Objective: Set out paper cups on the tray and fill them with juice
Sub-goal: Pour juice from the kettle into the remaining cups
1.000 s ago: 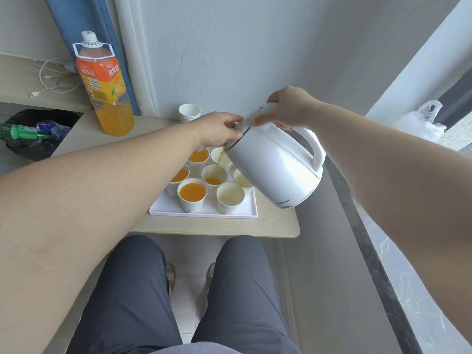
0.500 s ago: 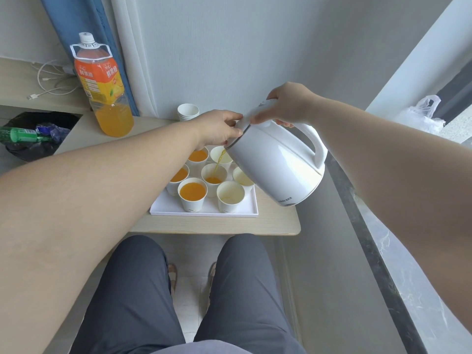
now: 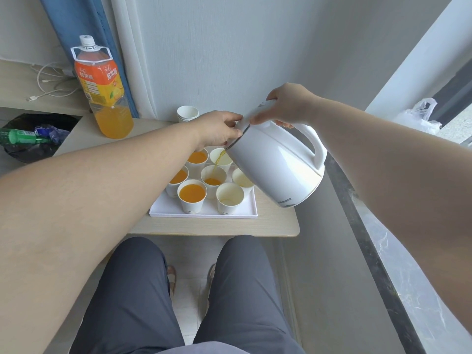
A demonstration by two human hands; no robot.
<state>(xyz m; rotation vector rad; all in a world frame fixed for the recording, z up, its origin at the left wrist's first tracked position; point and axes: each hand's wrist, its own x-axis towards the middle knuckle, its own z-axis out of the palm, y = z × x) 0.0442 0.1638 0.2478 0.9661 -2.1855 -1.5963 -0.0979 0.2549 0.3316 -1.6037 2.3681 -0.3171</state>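
A light wooden table (image 3: 204, 226) stands against a pale wall, just beyond the grey-trousered legs (image 3: 138, 302) of a seated person. Over its right end a white kettle (image 3: 275, 169) hangs in the air, tipped with its spout down and to the left, above the tray. At the table's far left corner a large juice bottle (image 3: 107, 93) stands upright and capped, orange liquid filling only its lower part.

A white tray (image 3: 204, 213) lies on the near right part of the table and carries seven paper cups (image 3: 192, 203), all upright and set close together. The right hand (image 3: 288, 106) is curled round the top of the kettle's handle and bears its weight. The left hand (image 3: 219, 129) reaches in from the left, its fingertips pinching the edge of the kettle's top just above the spout.

The three cups on the tray's left side are nearly full of orange juice. The centre cup (image 3: 213, 175) has juice only at its bottom. The three cups on the right side look empty, the rear one partly hidden by the kettle. A short stack of spare cups (image 3: 187, 113) sits by the wall behind the left hand. A thin stream of juice (image 3: 217, 162) runs from the spout into the centre cup.
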